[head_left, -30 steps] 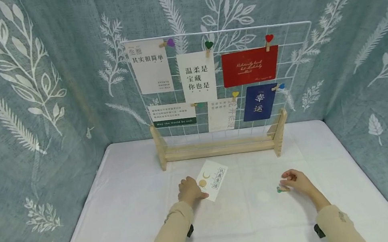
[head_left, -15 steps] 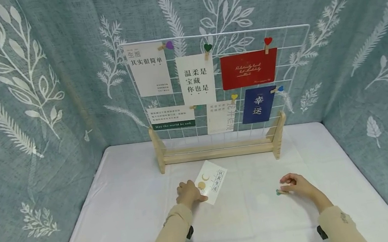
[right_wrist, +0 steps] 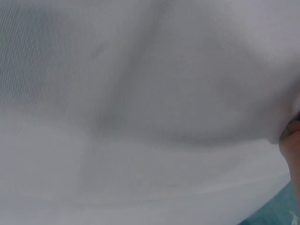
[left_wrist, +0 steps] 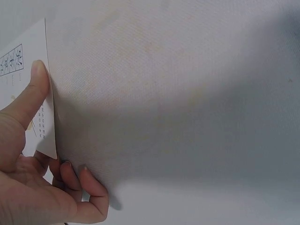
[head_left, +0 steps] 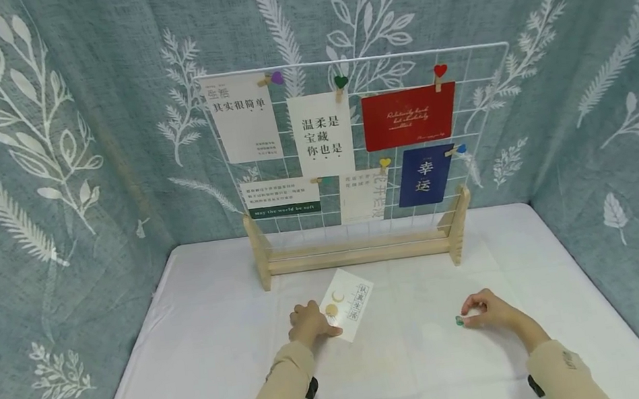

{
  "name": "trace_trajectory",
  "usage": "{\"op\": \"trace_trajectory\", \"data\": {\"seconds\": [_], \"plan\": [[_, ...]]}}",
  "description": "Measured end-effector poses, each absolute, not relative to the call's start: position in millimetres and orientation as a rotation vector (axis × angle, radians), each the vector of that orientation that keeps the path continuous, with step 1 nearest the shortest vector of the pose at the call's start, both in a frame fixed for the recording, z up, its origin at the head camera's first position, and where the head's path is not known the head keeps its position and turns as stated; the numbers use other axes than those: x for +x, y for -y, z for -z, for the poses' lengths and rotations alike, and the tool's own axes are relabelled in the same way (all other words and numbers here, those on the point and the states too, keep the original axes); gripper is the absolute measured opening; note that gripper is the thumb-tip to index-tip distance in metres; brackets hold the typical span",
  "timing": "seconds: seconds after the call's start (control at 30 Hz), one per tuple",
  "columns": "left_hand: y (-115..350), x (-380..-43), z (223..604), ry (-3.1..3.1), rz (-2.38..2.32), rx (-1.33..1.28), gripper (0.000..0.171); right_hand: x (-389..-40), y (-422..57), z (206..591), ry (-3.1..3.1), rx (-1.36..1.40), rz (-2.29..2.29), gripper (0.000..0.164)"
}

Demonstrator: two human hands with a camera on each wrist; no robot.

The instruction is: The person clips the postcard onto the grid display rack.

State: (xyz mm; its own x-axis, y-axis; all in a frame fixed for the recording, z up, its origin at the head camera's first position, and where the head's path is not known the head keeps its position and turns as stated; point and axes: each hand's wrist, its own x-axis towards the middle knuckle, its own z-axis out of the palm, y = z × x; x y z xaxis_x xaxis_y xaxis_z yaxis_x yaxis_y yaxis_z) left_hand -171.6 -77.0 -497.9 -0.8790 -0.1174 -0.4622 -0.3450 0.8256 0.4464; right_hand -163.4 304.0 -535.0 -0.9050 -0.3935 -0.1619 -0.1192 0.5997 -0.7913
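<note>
In the head view, my left hand [head_left: 309, 324] grips the lower left edge of a white card [head_left: 352, 305] printed with a gold moon, a gold disc and boxed characters. The left wrist view shows the thumb [left_wrist: 39, 77] on top of the card [left_wrist: 29, 42] and other fingers curled at its corner, partly under it. My right hand [head_left: 491, 310] pinches a small clip with a green end [head_left: 459, 320], just above or on the tablecloth; most of the clip is hidden by the fingers. Only a bit of the right hand [right_wrist: 291, 145] shows in the right wrist view.
Behind the hands stands a white wire grid [head_left: 487, 99] on a wooden base [head_left: 356, 257]. Several cards hang on it from heart clips, among them a red card [head_left: 410, 116] and a blue card [head_left: 426, 176]. Patterned curtains [head_left: 128, 150] enclose the white table [head_left: 214, 319].
The right fingers have closed on the green-ended clip, whose wooden part showed before and is now covered. My left hand stays at the card. The head view has shifted slightly.
</note>
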Motion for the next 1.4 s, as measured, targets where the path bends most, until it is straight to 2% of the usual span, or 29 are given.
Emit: {"op": "trace_trajectory", "data": {"seconds": [0.33,0.73,1.1,1.27,1.4], "plan": [[79,-172,502,-2.605,-0.755,-0.334,0.076,-164,-303,535,-2.533,-0.379,1.177,0.015],[81,-171,503,-2.611,-0.727,-0.287,0.077,-167,-310,542,-2.465,-0.553,1.261,0.015],[80,-164,514,-2.687,-0.726,-0.258,0.082,-160,-312,538,-2.536,-0.306,1.216,0.018],[81,-165,518,-2.719,-0.671,-0.259,0.079,-161,-311,538,-2.523,-0.293,1.24,0.021],[82,-167,519,-2.725,-0.773,-0.185,0.07,-160,-313,542,-2.526,-0.254,1.26,0.021]]}}
